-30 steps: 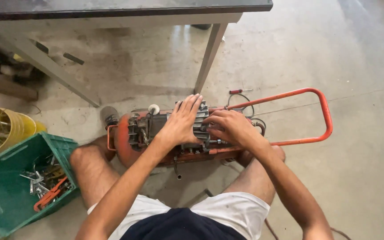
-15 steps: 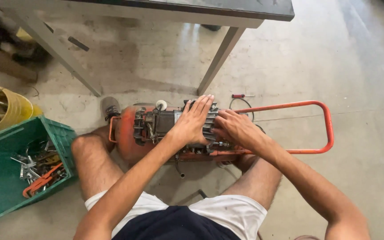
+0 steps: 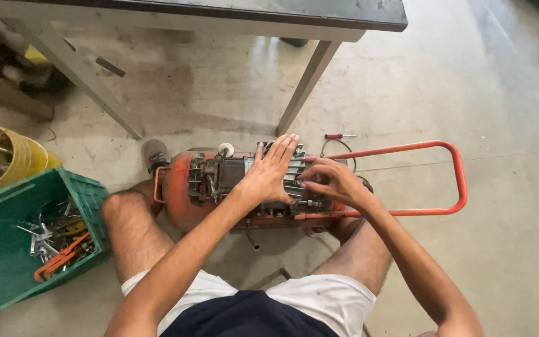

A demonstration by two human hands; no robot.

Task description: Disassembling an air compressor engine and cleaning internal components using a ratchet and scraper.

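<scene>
Head view, single entry.

Item 1: orange air compressor (image 3: 185, 184), laid on the concrete floor (image 3: 469, 93) between the seated person's bent legs, tank end to the left, tubular orange handle (image 3: 456, 178) extending to the right. A finned grey motor (image 3: 294, 178) is mounted on top.

Item 2: left hand (image 3: 269, 175), laid flat over the motor fins, fingers extended and close together, palm pressed down; nothing is enclosed in it.

Item 3: right hand (image 3: 332, 182), set against the right end of the motor, fingertips curled and drawn together as if pinching a small part; what lies between them cannot be told.

Change noted against the earlier pictures: the compressor is found in the same place. The left hand is kept flat on the fins, while the right hand has been drawn in from a looser hold to a tight fingertip position at the motor's end. It is judged that the body is being steadied while fine work on a small fitting is in hand.

Item 4: green plastic crate (image 3: 76, 187), to the left, holding mixed hand tools.

Item 5: yellow bucket (image 3: 23, 156), behind the crate.

Item 6: metal table (image 3: 307, 84), beyond the compressor.

Item 7: red-handled screwdriver (image 3: 339, 136), lying on the floor just behind the motor.
</scene>
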